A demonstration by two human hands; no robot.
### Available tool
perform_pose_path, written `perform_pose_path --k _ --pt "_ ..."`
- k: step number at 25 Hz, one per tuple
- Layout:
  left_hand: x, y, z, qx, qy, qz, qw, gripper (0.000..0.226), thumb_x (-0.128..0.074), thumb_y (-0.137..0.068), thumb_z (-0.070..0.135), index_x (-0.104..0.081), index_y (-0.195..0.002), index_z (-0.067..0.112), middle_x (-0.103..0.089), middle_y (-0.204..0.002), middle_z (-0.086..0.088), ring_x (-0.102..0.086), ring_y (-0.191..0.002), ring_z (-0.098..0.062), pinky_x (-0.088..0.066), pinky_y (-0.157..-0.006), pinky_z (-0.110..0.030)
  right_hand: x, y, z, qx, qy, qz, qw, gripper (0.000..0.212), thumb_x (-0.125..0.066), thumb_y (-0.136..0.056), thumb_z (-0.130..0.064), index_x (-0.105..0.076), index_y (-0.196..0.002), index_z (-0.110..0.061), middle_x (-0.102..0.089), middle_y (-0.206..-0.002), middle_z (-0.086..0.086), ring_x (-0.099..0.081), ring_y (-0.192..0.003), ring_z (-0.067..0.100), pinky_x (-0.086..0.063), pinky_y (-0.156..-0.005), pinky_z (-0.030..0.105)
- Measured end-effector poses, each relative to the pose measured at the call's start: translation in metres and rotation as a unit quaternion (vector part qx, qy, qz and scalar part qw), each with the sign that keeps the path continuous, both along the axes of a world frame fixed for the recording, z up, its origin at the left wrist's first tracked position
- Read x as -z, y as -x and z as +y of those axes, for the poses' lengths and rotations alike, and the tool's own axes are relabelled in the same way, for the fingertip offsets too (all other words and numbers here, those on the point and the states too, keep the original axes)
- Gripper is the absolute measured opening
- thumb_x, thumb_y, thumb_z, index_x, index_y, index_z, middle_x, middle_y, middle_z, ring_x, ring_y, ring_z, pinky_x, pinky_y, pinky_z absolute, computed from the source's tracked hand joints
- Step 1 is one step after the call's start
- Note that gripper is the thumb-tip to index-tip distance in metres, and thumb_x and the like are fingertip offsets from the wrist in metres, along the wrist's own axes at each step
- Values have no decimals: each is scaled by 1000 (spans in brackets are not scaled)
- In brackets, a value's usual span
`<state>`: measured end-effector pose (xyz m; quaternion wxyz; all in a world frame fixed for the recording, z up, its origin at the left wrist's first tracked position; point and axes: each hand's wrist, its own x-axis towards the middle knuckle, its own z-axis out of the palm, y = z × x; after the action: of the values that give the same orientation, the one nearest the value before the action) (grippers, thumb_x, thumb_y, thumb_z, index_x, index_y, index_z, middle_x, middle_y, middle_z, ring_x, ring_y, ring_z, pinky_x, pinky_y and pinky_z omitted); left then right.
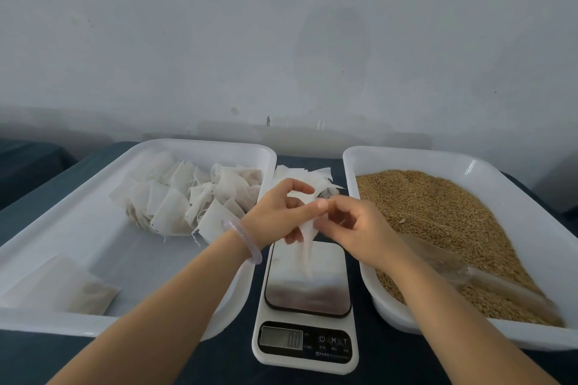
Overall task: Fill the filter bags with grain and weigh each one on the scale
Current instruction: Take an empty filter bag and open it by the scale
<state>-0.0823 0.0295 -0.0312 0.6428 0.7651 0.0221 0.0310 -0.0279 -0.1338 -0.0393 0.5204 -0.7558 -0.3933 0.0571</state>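
Note:
Both hands hold one thin white filter bag (306, 244) above the steel platform of a white digital scale (306, 291), whose display reads zero. My left hand (278, 212) grips the bag's upper edge with thumb and fingers. My right hand (353, 225) pinches the same edge from the right. The bag hangs limp and looks flat. Brown grain (438, 216) fills the white tray (531, 337) on the right. A loose pile of white filter bags (309, 178) lies behind my hands, partly hidden by them.
A white tray (78, 228) on the left holds a heap of filled bags (187, 200) and a flat plastic pouch (62, 284). A clear plastic bag (463, 269) lies on the grain. A dark cloth (391, 362) covers the table, and a pale wall stands behind.

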Motion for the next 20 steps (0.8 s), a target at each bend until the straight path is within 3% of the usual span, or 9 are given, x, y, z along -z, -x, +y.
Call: perform_pose_path --k 2,4,7,9,11,14,17,18,20 --pt "0 0 -2 29 47 31 998 67 -72 -68 51 -46 -123 23 -66 -95 -2 -65 -80 -14 -52 -64 -27 -1 -3 0 71 -13 -8 997 5 -66 -87 -19 -67 -86 -24 -66 -77 -9 -61 -72 6 -50 -66 26" --pt "3 -1 -3 51 18 46 997 62 -72 -66 47 -51 -121 24 -67 -105 -2 -66 -93 -16 -53 -76 -29 -1 -5 -1 119 -25 3 993 5 -64 -88 -20 -62 -84 -23 -64 -81 -7 -60 -76 9 -51 -68 26" --pt "6 -2 -3 46 -50 30 997 10 -63 -90 31 -65 -83 23 -66 -72 14 -59 -73 -8 -47 -66 -14 1 -6 -2 152 -1 -17 988 10 -66 -85 -20 -57 -81 -23 -60 -91 -9 -55 -74 2 -44 -65 11" --pt "8 -2 -2 27 -105 27 994 29 -52 -97 25 -64 -71 23 -60 -63 16 -53 -67 -6 -42 -65 -13 2 -4 -2 136 16 -14 990 11 -68 -83 -21 -57 -81 -20 -58 -97 -7 -54 -77 3 -45 -66 16" --pt "9 -2 -3 28 -132 20 991 32 -53 -96 26 -66 -67 23 -58 -65 10 -50 -65 -6 -43 -66 -17 1 -5 -3 98 27 -19 995 13 -69 -83 -23 -61 -82 -13 -61 -93 1 -56 -82 12 -46 -70 27" --pt "9 -4 -4 24 -138 1 990 52 -61 -91 18 -52 -41 29 -42 -42 18 -38 -42 1 -32 -47 -6 -3 -4 -4 61 -29 20 997 29 -63 -88 -33 -67 -74 -8 -67 -93 0 -61 -87 9 -46 -72 23" --pt "12 -5 -3 53 -117 15 992 39 -64 -89 14 -49 -54 23 -46 -45 18 -44 -43 2 -38 -47 -9 -8 -7 -3 41 -64 175 982 60 -31 -99 -42 -72 -73 -8 -72 -92 1 -64 -87 17 -50 -75 30" --pt "11 -4 -2 67 -110 20 991 34 -65 -88 15 -51 -58 20 -49 -48 18 -46 -46 2 -40 -49 -11 -9 -9 -3 40 -61 198 977 55 -35 -99 -36 -71 -66 -10 -70 -79 3 -61 -76 21 -49 -68 31" --pt "9 -3 -1 78 -75 24 994 24 -69 -84 14 -57 -65 21 -55 -56 16 -52 -52 -2 -44 -52 -16 -11 -11 -6 42 -42 192 980 37 -54 -81 -27 -57 -49 -9 -52 -56 7 -46 -59 21 -38 -57 31"
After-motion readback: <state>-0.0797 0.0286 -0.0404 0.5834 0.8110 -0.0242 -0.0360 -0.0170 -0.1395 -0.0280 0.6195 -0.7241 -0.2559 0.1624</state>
